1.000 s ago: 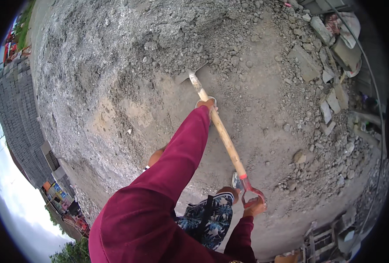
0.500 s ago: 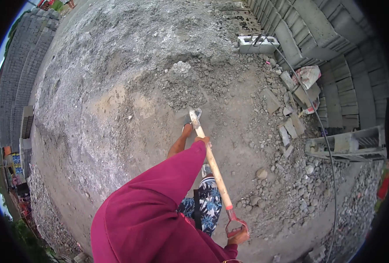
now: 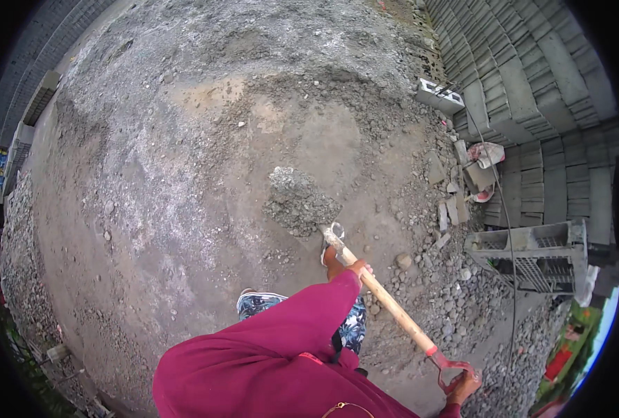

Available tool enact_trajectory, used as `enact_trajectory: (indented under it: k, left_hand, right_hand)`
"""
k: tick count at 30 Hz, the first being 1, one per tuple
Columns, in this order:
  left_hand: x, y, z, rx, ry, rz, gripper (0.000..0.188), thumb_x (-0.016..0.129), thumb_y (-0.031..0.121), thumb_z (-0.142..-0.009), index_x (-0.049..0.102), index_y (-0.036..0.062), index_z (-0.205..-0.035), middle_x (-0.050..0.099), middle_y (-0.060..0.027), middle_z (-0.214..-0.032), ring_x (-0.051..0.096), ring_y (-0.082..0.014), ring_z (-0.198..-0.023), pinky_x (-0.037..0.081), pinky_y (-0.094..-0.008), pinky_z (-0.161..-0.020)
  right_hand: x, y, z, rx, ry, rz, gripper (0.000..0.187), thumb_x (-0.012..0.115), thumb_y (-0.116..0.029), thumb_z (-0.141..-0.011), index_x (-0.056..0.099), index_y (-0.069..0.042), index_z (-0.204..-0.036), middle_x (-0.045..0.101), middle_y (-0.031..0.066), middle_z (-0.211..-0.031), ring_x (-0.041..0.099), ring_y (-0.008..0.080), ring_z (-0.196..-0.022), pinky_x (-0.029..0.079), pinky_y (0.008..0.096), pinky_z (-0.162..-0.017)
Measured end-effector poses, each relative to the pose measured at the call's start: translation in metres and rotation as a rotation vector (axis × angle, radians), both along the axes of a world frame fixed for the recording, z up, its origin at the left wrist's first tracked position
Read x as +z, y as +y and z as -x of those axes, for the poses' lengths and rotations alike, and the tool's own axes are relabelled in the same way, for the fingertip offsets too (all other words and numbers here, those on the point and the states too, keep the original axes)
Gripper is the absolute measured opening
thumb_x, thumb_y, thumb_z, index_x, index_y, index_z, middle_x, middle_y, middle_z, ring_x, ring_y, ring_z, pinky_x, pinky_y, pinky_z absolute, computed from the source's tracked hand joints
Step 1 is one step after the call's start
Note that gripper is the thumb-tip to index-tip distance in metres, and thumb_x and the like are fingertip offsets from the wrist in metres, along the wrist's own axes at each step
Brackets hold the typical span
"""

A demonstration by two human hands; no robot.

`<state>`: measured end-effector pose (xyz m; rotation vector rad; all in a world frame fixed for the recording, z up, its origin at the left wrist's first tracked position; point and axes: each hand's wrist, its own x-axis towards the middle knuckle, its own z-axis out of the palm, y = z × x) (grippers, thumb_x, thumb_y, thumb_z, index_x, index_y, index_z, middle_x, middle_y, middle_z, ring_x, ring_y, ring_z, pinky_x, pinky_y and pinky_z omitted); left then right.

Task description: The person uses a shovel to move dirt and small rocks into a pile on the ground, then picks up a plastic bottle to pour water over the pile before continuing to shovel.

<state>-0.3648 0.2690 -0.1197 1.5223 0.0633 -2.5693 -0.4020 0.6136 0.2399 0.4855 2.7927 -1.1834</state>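
Observation:
A shovel slants across the ground with its wooden shaft (image 3: 396, 310) running down to the right. Low on that shaft, near the metal socket, my left hand (image 3: 358, 268) is wrapped round the wood. My right hand (image 3: 468, 383) grips the red D-shaped handle (image 3: 449, 369) at the upper end. Grey gravel (image 3: 299, 202) lies heaped over the blade and hides most of it. My maroon sleeve covers the left arm. One foot shows just beside the shovel's socket, the other farther left.
Grey gravel and dirt (image 3: 149, 160) spread all round. Stacked concrete blocks (image 3: 525, 63) rise at the right, with a single block (image 3: 439, 96) before them. Broken pieces, a crumpled sack (image 3: 487, 155), a grey pallet (image 3: 525, 258) and a dark cable (image 3: 508, 209) lie along that side.
The loaded shovel has come back from the dug gravel, nearer to my feet. Its handle has swung out to the right with my right hand. My view has turned, and both hands keep their grip.

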Motion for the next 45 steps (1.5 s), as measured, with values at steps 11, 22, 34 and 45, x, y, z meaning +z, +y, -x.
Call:
enact_trajectory:
  k: [11, 22, 34, 45]
  left_hand:
    - [0.053, -0.171, -0.601, 0.925, -0.610, 0.312, 0.027, 0.064, 0.018, -0.074, 0.053, -0.0030, -0.087, 0.059, -0.0154, -0.069, 0.059, -0.0284, -0.057, 0.053, -0.0430, -0.056]
    - [0.332, -0.022, -1.080, 1.156, -1.068, 0.493, 0.043, 0.057, 0.027, -0.077, 0.047, -0.0035, -0.106, 0.060, -0.0170, -0.075, 0.061, -0.0295, -0.059, 0.050, -0.0434, -0.052]
    - [0.043, -0.137, -0.581, 0.663, -0.221, -0.080, 0.042, 0.058, 0.017, -0.079, 0.040, -0.0002, -0.112, 0.056, -0.0186, -0.096, 0.061, -0.0351, -0.079, 0.053, -0.0508, -0.069]
    - [0.116, -0.030, -0.189, -0.406, 0.031, 0.099, 0.031, 0.065, 0.014, -0.075, 0.051, 0.0011, -0.099, 0.054, -0.0090, -0.066, 0.057, -0.0215, -0.055, 0.053, -0.0386, -0.054]
  right_hand:
    - [-0.114, -0.342, -0.208, 0.982, -0.396, 0.341, 0.016, 0.061, -0.017, -0.073, 0.057, -0.003, -0.078, 0.049, 0.0009, -0.056, 0.045, 0.0099, -0.047, 0.035, 0.0244, -0.043]
    - [0.133, -0.406, -0.730, 2.211, -1.075, 1.031, 0.052, 0.069, -0.016, -0.076, 0.044, 0.003, -0.118, 0.055, 0.0145, -0.103, 0.054, 0.0171, -0.092, 0.045, 0.0301, -0.080]
    - [0.072, -0.447, -0.425, 1.468, -0.543, 0.253, 0.044, 0.070, -0.013, -0.068, 0.057, 0.001, -0.108, 0.063, 0.0092, -0.096, 0.059, 0.0150, -0.086, 0.047, 0.0285, -0.077]
    - [-0.004, -0.182, -0.306, -0.385, -0.439, 0.985, 0.028, 0.056, -0.006, -0.075, 0.056, 0.002, -0.101, 0.045, 0.0048, -0.055, 0.047, 0.0185, -0.044, 0.043, 0.0353, -0.041]
